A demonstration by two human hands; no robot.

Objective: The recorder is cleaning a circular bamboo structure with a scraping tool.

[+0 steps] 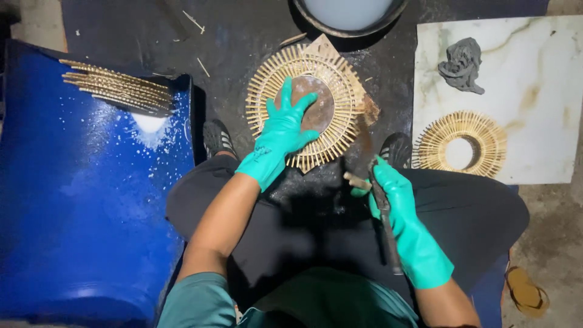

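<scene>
— Where did we have the sunburst ring [306,106] at that point?

— Flat on the dark floor mat [243,36] between our feet, just below the basin [349,15]. Our left hand [280,135] lay on it, gloved fingers spread apart and pressed over the brown disc [319,103] at its centre, presumably to keep the piece from sliding.

— And the right?

— Our right hand [398,209] hovered above the lap, fingers closed around a dark brush handle [385,225], its bristle end [357,180] pointing toward the ring, so it sat ready near the work.

— How did the ring look?

— A circle of pale sticks radiating outward, evenly spaced, with a wooden board [364,103] showing beneath its right edge. A second ring [461,143], its centre open, rested on the marble slab [546,121], well apart, beside a grey rag [461,65]. More rings [118,88] were stacked on the blue drum [79,200].
</scene>
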